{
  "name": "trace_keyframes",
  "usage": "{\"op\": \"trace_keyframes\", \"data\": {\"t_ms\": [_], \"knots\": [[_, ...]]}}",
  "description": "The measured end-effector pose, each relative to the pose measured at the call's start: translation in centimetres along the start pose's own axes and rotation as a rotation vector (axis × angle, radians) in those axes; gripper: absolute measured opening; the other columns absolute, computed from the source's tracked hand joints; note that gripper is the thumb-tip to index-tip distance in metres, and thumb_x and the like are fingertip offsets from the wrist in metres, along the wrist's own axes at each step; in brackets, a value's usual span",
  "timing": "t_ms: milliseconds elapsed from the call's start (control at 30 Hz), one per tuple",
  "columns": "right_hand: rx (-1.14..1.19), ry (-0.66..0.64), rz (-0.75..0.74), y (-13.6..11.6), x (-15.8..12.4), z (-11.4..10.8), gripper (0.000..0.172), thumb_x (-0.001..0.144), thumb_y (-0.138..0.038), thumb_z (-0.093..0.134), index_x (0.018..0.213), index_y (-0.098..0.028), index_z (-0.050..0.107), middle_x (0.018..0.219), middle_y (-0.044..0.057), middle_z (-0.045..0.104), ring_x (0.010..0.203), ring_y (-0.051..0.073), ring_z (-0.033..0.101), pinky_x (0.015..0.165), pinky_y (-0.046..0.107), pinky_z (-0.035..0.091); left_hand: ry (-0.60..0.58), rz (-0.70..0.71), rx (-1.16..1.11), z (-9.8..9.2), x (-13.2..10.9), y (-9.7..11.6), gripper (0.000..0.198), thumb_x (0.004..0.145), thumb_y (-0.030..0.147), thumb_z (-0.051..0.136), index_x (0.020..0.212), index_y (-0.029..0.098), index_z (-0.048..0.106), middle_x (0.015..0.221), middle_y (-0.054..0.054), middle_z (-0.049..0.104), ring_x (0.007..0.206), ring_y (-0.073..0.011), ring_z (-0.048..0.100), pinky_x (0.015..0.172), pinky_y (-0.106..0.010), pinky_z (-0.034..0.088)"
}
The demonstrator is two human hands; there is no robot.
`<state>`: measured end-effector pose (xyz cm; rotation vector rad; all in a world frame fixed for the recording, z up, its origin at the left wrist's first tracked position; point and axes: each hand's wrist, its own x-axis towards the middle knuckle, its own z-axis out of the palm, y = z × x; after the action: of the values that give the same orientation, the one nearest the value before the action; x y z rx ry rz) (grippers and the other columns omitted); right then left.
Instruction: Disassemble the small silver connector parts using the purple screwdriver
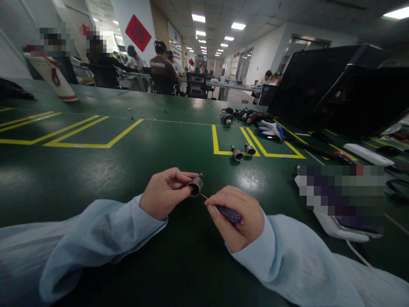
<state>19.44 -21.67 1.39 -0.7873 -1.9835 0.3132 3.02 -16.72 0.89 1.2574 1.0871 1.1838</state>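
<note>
Pinched in the fingers of my left hand (164, 192) is a grey metal cup-shaped part (196, 186) with a short stem, its open end turned toward my right hand. My right hand (239, 213) grips a screwdriver (229, 214) with a purple see-through handle. The thin shaft points left, and its tip is at the cup's opening; how far it goes in I cannot tell. Two similar metal parts, a nearer one (237, 154) and a farther one (250, 149), lie on the green table by the yellow tape, beyond my hands.
Black cables with metal fittings (228, 120) lie at the back right, beside a blue and white glove (271, 130). A phone on a white stand (335, 228) is to the right. Black cases (319, 85) stand behind. A paper cup (59, 79) is far left. People sit farther back.
</note>
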Motion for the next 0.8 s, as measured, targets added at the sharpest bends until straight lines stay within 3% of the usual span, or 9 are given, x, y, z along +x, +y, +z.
{"op": "trace_keyframes", "data": {"t_ms": [333,800], "knots": [[-0.017,-0.033,-0.062,0.09,-0.32,0.13,0.012,0.073,-0.009,0.049,0.08,-0.013,0.057,0.071,0.005,0.061,0.064,0.013,0.052,0.061,0.027,0.043,-0.006,-0.023,-0.016,0.16,-0.17,0.03,0.018,0.049,0.002,0.063,0.056,0.012,0.05,0.082,-0.006,0.068,0.077,-0.0187,0.065,0.073,-0.033,0.052],[-0.051,-0.037,-0.03,0.0,-0.25,0.4,0.013,0.073,-0.009,0.048,0.08,-0.012,0.058,0.07,0.006,0.061,0.063,0.013,0.053,0.06,0.027,0.043,-0.018,0.006,0.0,0.06,0.19,-0.24,0.019,0.049,0.004,0.062,0.054,0.013,0.047,0.078,-0.004,0.067,0.074,-0.0189,0.064,0.064,-0.03,0.053]]}}
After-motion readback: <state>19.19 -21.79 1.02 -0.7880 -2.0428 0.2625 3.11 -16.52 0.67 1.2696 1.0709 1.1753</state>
